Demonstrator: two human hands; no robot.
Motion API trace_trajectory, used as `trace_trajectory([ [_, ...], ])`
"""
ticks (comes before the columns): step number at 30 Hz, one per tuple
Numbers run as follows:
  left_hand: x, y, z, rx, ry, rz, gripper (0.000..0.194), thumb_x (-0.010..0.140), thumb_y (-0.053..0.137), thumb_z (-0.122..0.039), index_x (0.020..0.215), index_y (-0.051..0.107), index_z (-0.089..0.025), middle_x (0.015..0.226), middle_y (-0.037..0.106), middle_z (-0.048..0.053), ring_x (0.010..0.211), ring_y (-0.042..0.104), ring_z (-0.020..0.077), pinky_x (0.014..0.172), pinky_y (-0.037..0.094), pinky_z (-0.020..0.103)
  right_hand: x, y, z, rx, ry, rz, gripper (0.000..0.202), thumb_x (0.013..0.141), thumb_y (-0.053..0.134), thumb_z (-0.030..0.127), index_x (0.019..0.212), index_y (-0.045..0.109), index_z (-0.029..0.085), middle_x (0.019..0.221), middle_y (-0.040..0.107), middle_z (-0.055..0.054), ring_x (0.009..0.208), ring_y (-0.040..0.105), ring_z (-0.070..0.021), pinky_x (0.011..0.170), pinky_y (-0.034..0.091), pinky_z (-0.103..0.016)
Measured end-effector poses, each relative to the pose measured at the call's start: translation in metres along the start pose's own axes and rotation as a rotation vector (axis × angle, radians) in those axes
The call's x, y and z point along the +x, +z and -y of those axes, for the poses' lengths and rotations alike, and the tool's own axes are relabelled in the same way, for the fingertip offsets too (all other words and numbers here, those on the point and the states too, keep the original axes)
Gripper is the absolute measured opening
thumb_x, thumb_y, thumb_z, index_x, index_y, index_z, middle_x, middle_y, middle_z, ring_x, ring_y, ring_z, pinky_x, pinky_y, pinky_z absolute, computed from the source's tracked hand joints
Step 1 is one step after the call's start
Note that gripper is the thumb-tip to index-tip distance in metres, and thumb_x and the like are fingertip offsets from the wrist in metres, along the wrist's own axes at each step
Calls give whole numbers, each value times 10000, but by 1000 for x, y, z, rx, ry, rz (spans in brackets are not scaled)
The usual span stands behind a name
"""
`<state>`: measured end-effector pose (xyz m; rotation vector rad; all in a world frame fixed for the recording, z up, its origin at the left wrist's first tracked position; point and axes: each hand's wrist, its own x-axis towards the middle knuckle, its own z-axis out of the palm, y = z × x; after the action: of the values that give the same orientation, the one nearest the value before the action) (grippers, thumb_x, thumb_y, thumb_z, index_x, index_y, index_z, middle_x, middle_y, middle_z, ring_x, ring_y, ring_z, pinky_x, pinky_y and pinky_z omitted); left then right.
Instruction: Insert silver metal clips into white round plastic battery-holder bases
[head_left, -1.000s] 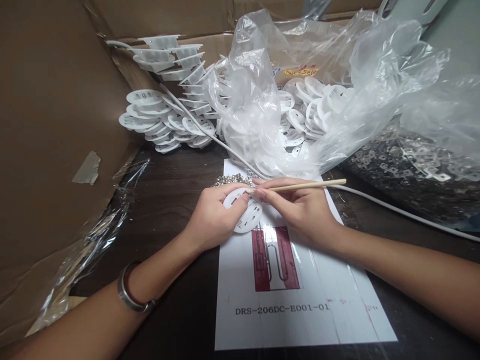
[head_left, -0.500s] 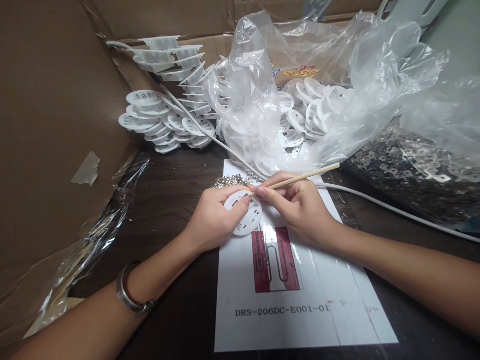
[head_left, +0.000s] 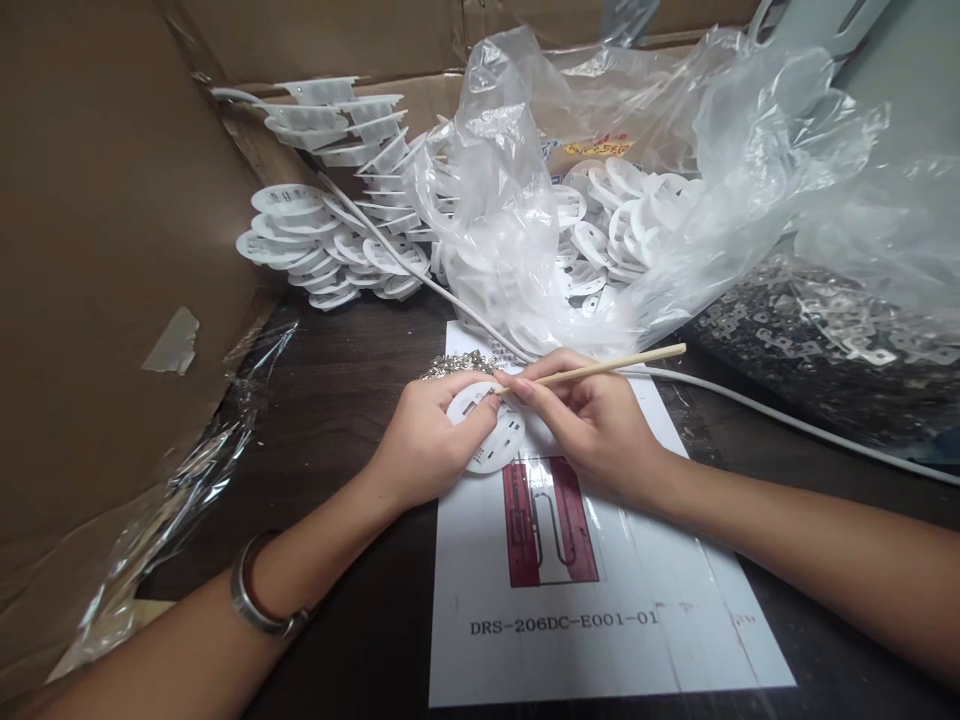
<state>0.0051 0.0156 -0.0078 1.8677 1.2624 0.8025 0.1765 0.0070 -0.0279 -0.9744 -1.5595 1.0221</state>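
A round white plastic disc (head_left: 491, 445) with small slots is gripped in my left hand (head_left: 427, 435), its thumb lying on the upper face. My right hand (head_left: 592, 415) pinches a thin wooden stick (head_left: 637, 360), whose tip meets the disc near my left thumb. Fingers hide the exact contact spot. Just behind the disc lies a small pile of metal pieces (head_left: 461, 366). Under both hands is a printed white sheet (head_left: 555, 660) with a red picture and the text DRS-206DC-E001-01.
White discs (head_left: 292, 200) are stacked at the back left. More discs (head_left: 630, 225) lie in a clear plastic bag (head_left: 502, 130). A bag of metal pieces (head_left: 847, 340) sits at the right. A white cable (head_left: 787, 425) crosses behind my hands. Cardboard (head_left: 90, 250) stands at the left.
The outer end of the stick has dropped slightly, and my right hand has tilted a little with it. My left hand holds the disc in nearly the same place.
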Motion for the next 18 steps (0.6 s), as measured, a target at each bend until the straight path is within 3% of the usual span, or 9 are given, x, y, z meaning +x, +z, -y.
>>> trace_trajectory([
  [18, 1, 2, -2, -3, -15, 2, 232, 842, 578, -241, 999, 730, -164, 810, 732, -8, 741, 658, 123, 641, 495, 181, -2, 3, 0, -185, -173, -46, 109, 906, 567, 181, 871, 669, 167, 837, 670, -3, 795, 633, -94, 755, 524, -221],
])
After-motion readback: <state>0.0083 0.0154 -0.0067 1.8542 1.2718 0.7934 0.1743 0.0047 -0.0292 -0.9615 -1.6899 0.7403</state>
